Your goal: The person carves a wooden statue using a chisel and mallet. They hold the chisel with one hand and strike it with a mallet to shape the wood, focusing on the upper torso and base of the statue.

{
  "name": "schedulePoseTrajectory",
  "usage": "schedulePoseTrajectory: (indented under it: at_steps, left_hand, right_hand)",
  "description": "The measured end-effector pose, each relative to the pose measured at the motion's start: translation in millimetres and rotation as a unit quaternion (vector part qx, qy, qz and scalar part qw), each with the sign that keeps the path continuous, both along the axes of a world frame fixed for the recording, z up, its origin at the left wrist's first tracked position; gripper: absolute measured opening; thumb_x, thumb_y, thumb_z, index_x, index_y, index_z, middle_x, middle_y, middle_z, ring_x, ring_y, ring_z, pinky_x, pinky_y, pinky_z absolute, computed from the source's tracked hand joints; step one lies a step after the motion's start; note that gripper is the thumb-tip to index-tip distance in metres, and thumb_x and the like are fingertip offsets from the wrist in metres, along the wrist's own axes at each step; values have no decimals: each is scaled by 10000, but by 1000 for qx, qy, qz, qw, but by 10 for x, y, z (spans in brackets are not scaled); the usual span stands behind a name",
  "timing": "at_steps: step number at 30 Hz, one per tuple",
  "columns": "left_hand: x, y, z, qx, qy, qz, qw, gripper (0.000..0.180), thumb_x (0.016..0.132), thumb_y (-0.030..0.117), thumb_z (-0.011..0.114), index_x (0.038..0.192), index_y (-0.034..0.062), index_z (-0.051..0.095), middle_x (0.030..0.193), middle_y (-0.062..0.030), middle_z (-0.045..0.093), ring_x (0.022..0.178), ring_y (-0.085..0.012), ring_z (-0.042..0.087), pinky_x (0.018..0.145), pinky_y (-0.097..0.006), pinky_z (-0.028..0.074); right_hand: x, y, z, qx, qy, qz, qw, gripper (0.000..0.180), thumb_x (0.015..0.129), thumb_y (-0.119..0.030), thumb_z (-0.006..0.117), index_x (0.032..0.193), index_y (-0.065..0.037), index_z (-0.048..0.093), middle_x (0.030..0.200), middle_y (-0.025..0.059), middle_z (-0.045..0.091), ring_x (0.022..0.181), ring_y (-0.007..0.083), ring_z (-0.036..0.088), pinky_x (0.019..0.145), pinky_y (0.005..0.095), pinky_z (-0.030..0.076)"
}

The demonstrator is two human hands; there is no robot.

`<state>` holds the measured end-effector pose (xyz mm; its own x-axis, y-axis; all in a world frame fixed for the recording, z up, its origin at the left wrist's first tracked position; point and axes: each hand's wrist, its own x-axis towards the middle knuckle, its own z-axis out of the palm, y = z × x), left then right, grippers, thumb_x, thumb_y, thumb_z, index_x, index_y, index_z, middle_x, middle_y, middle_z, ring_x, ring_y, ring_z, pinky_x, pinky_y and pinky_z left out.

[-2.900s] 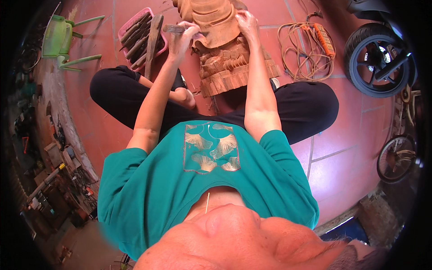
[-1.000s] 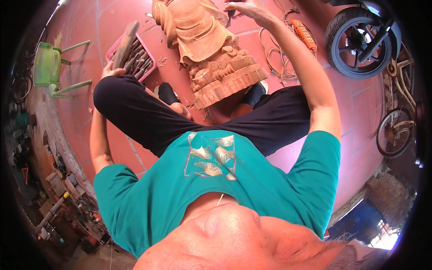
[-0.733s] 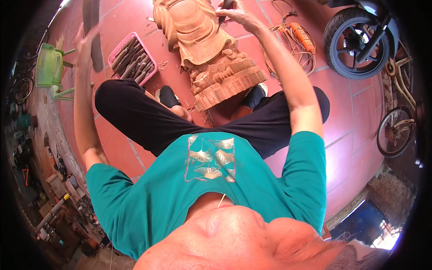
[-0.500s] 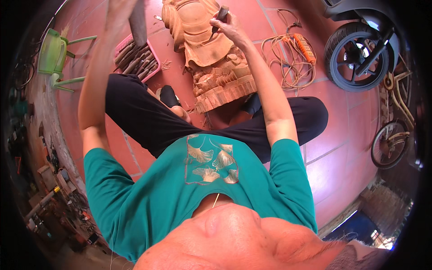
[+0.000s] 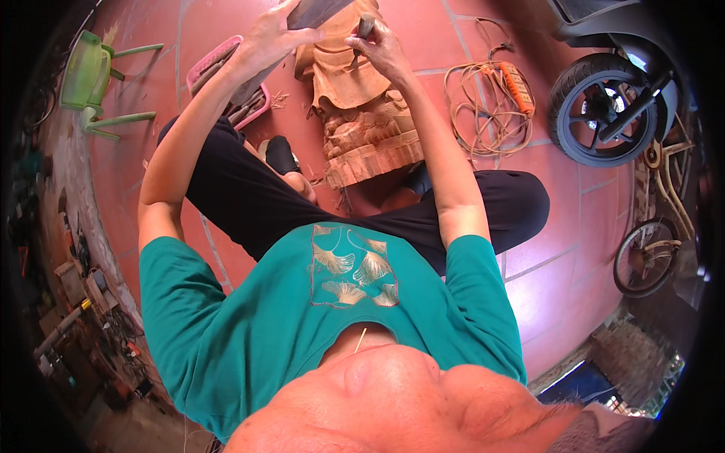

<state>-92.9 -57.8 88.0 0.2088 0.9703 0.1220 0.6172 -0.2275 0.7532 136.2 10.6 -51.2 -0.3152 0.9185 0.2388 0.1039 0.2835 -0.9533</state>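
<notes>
A carved wooden statue (image 5: 370, 132) lies on the floor before my crossed legs; its far end runs out of the picture. My right hand (image 5: 385, 53) grips a carving chisel (image 5: 366, 28) upright over the statue's robe, the blade pointing down at the wood. In my left hand (image 5: 268, 41) is a dark wooden mallet (image 5: 321, 10), one end over the statue near the chisel. Its other end slants back toward the basket, and my thumb is stretched along it. The top edge cuts off part of the mallet.
A pink basket (image 5: 266, 102) of wooden-handled tools stands left of the statue. To the right lie a coiled cord (image 5: 472, 113) and an orange power strip (image 5: 516, 87). A motorbike wheel (image 5: 600, 109) stands farther right, a green chair (image 5: 87, 75) far left. Shavings lie about.
My left hand has swung right with the mallet, from above the basket to the statue beside the chisel. My right hand has shifted slightly down with the chisel.
</notes>
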Motion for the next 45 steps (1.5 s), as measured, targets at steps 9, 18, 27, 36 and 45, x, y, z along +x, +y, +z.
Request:
schedulePoseTrajectory:
  at_steps: [9, 18, 27, 36, 45]
  left_hand:
    - [218, -157, 261, 9, -15, 14, 1000, 623, 872, 131, 723, 1445, 6, 516, 1157, -90, 633, 1055, -168, 585, 913, -309, 470]
    - [115, -147, -117, -52, 57, 23, 997, 579, 924, 291, 759, 1410, 66, 539, 887, -53, 640, 740, -103, 587, 681, -285, 498]
    - [89, -130, -315, 64, 95, -12, 993, 573, 920, 284, 763, 1399, 60, 543, 884, -48, 633, 735, -109, 582, 663, -289, 484]
    - [201, -231, -63, 16, 29, 13, 999, 598, 927, 269, 767, 1428, 53, 522, 934, -68, 627, 784, -119, 588, 678, -308, 487]
    - [267, -203, -27, -30, 52, 2, 998, 692, 917, 326, 774, 1455, 0, 485, 1007, -137, 648, 890, -164, 629, 790, -325, 522]
  right_hand:
    - [-74, -129, 186, 14, -135, 39, 990, 300, 841, -289, 856, 1001, -71, 726, 871, -29, 668, 821, 89, 604, 769, 292, 522]
    - [-94, -148, 113, 34, -101, 41, 994, 399, 795, -346, 883, 949, -44, 675, 733, 20, 627, 685, 153, 548, 715, 346, 494]
    - [-117, -149, 92, 55, -120, 23, 991, 399, 812, -346, 866, 909, -24, 652, 737, 79, 621, 680, 183, 556, 694, 358, 483]
    - [8, -53, -33, 34, -85, -3, 996, 354, 812, -290, 863, 913, -10, 671, 737, 97, 614, 689, 208, 580, 699, 379, 504]
    - [11, -83, 2, 45, -86, -1, 995, 341, 828, -290, 852, 925, -17, 673, 759, 106, 638, 692, 223, 592, 707, 383, 503]
